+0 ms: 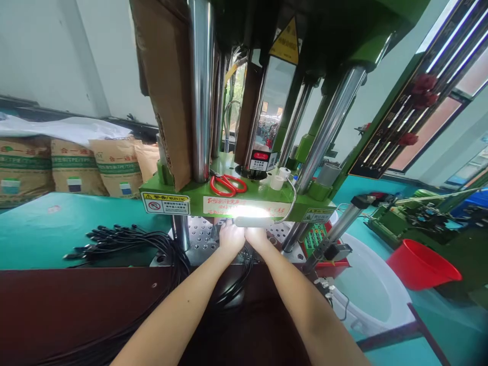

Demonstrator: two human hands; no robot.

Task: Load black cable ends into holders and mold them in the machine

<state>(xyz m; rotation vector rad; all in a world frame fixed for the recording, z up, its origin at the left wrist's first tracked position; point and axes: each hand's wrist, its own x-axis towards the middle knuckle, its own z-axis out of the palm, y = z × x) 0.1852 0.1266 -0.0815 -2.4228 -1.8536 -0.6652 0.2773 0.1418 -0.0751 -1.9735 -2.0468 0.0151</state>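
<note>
Bare forearms [190, 297] reach toward the green press [263, 192], the hands [232, 238] close together above black cables [235, 290], their grip impossible to tell.

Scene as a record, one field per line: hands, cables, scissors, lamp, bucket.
left hand: over perforated plate, grip hidden
right hand: beside left hand, grip hidden
cables: black bundle on table, left side
scissors: red-handled, on green machine
lamp: lit, in front of fingertips
bucket: red, right side
</note>
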